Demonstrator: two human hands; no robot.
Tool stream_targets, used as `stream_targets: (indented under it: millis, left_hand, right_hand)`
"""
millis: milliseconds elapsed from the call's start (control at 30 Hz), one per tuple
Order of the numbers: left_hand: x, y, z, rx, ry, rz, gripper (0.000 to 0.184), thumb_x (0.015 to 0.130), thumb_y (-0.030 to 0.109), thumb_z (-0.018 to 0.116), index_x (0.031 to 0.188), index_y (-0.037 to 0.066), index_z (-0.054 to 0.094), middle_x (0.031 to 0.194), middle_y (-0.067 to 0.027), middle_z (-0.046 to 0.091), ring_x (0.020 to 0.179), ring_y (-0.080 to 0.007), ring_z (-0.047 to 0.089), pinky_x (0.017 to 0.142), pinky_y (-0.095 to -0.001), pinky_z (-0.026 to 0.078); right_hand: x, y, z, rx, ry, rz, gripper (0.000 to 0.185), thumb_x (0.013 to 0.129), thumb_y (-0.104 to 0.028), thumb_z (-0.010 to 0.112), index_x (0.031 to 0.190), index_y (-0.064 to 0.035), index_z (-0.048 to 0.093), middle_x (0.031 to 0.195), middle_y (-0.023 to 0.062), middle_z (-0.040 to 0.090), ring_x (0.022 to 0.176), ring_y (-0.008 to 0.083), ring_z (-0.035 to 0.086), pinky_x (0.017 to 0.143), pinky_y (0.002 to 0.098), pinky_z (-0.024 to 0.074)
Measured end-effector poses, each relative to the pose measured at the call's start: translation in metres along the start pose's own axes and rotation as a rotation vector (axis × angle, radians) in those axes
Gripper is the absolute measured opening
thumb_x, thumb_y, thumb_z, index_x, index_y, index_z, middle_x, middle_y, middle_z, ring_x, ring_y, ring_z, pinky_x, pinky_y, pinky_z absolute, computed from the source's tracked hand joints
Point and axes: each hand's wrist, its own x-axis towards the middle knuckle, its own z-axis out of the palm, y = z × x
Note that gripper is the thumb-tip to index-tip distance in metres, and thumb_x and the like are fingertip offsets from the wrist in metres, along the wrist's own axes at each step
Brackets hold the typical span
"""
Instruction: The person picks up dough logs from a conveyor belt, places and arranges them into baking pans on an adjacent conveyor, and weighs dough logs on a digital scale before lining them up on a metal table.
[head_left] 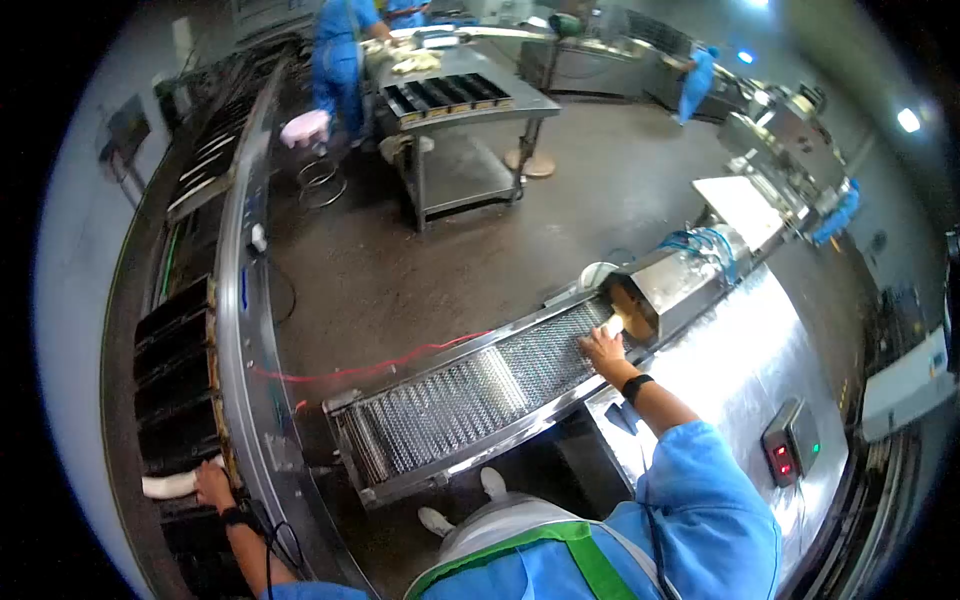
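My left hand (pixel 213 484) is closed around the right end of a long white dough roll (pixel 170 486), held at the black baking pans (pixel 175 370) on the left-hand line. My right hand (pixel 603 348) reaches to the far end of the wire mesh conveyor (pixel 440 415). Its fingers grip a pale piece of dough (pixel 613 325) just outside the mouth of the metal machine (pixel 665 295). The fingertips are partly hidden by the dough and the glare.
A steel table (pixel 810 350) stands at my right with a small box with a red display (pixel 790 450). A red cord (pixel 400 360) runs behind the conveyor. Further off are a work table with black pans (pixel 445 98), a pink tub (pixel 305 128) and people in blue.
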Motion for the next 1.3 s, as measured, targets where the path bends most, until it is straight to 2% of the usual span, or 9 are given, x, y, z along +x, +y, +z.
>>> stream_targets:
  millis: [167, 233, 267, 367, 567, 633, 800, 1067, 1300]
  left_hand:
    - [-0.092, -0.03, -0.029, 0.12, 0.161, 0.21, 0.025, 0.079, 0.023, 0.042, 0.094, 0.012, 0.059, 0.094, -0.0059, 0.056, 0.082, -0.0225, 0.054, 0.07, -0.0356, 0.043]
    - [-0.155, 0.015, -0.143, 0.067, 0.009, 0.307, 0.025, 0.079, 0.025, 0.042, 0.083, 0.01, 0.062, 0.086, -0.0077, 0.058, 0.079, -0.0229, 0.055, 0.065, -0.0357, 0.042]
    - [-0.164, 0.019, -0.122, -0.168, 0.034, -0.101, 0.023, 0.078, 0.026, 0.044, 0.075, 0.011, 0.062, 0.078, -0.0072, 0.058, 0.075, -0.0236, 0.055, 0.063, -0.0366, 0.041]
    - [-0.205, 0.041, -0.115, -0.107, 0.009, -0.252, 0.02, 0.076, 0.022, 0.046, 0.08, 0.005, 0.056, 0.084, -0.0093, 0.053, 0.079, -0.0234, 0.047, 0.069, -0.039, 0.035]
    - [-0.245, 0.06, -0.117, -0.275, 0.255, -0.442, 0.017, 0.073, 0.02, 0.05, 0.079, 0.004, 0.052, 0.081, -0.0096, 0.049, 0.087, -0.0272, 0.041, 0.073, -0.0412, 0.03]
    - [-0.251, 0.062, -0.123, -0.286, 0.264, -0.484, 0.014, 0.071, 0.018, 0.051, 0.077, 0.005, 0.051, 0.082, -0.0095, 0.048, 0.086, -0.0282, 0.041, 0.071, -0.0424, 0.031]
    - [-0.259, 0.069, -0.123, -0.303, 0.336, -0.453, 0.012, 0.069, 0.016, 0.051, 0.075, 0.005, 0.05, 0.08, -0.0091, 0.047, 0.084, -0.0276, 0.041, 0.071, -0.0421, 0.03]
    - [-0.265, 0.091, -0.124, -0.331, 0.3, -0.417, 0.011, 0.07, 0.017, 0.051, 0.078, 0.01, 0.049, 0.086, -0.0065, 0.046, 0.091, -0.0272, 0.039, 0.073, -0.0428, 0.029]
    - [-0.248, 0.083, -0.133, -0.43, 0.314, -0.485, 0.027, 0.072, 0.021, 0.053, 0.097, 0.01, 0.052, 0.106, -0.0084, 0.045, 0.104, -0.03, 0.035, 0.086, -0.045, 0.025]
  right_hand:
    - [-0.018, 0.022, 0.028, -0.023, 0.223, -0.196, 0.021, 0.078, -0.025, 0.045, 0.096, -0.017, 0.052, 0.106, 0.0069, 0.045, 0.102, 0.026, 0.041, 0.074, 0.0425, 0.0395]
    - [-0.041, 0.035, -0.002, 0.034, 0.083, -0.269, 0.024, 0.078, -0.023, 0.045, 0.098, -0.0119, 0.052, 0.106, 0.0138, 0.047, 0.104, 0.0307, 0.04, 0.085, 0.0408, 0.0342]
    - [-0.028, 0.056, 0.044, 0.026, 0.339, -0.368, 0.028, 0.076, -0.025, 0.048, 0.098, -0.009, 0.052, 0.106, 0.0168, 0.047, 0.101, 0.0325, 0.042, 0.087, 0.0398, 0.0315]
    - [0.005, 0.089, 0.044, 0.18, 0.036, -0.375, 0.051, 0.05, -0.021, 0.068, 0.095, -0.0039, 0.052, 0.088, 0.0184, 0.056, 0.083, 0.0321, 0.053, 0.071, 0.0397, 0.0421]
    - [0.018, 0.105, -0.135, 0.638, -0.001, -0.4, 0.021, 0.073, -0.008, 0.052, 0.092, 0.0006, 0.048, 0.088, 0.0072, 0.055, 0.082, 0.0159, 0.052, 0.067, 0.0257, 0.0408]
    - [0.024, 0.105, -0.16, 1.505, 0.285, -0.41, 0.029, 0.075, -0.01, 0.054, 0.099, 0.0021, 0.045, 0.092, 0.0056, 0.051, 0.083, 0.0148, 0.049, 0.07, 0.0232, 0.0396]
    - [-0.051, 0.013, -0.335, 1.667, 0.185, -0.714, 0.04, 0.07, -0.018, 0.057, 0.103, 0.0005, 0.043, 0.091, 0.0064, 0.049, 0.08, 0.0139, 0.05, 0.064, 0.0242, 0.0428]
    - [-0.077, -0.225, -0.389, 1.926, -0.021, -0.95, 0.021, 0.075, -0.014, 0.051, 0.091, -0.0018, 0.046, 0.082, 0.0069, 0.051, 0.073, 0.0161, 0.054, 0.06, 0.0291, 0.0503]
    - [-0.06, -0.341, -0.28, 1.017, -0.144, -1.269, 0.051, 0.073, -0.022, 0.059, 0.114, -0.0002, 0.038, 0.106, 0.0151, 0.048, 0.101, 0.0231, 0.044, 0.087, 0.0302, 0.0339]
